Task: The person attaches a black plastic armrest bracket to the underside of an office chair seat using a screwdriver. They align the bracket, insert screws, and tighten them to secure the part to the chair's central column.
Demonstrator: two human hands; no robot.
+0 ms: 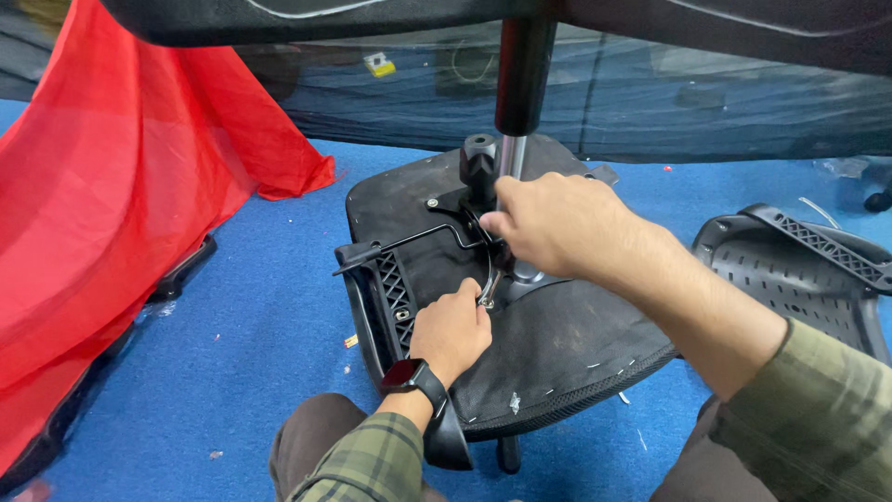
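Upturned office chair seat lying mid-frame on blue carpet, black underside facing up. Tilt mechanism sitting at seat centre, gas lift column rising toward top of frame, thin lever sticking out left. Right hand closing around mechanism beside column. Left hand, black watch at wrist, pinching small metal tool just below right hand; hands nearly touching. Armrest standing at seat's left edge. Red cloth draping upper left. Black perforated chair back lying at right.
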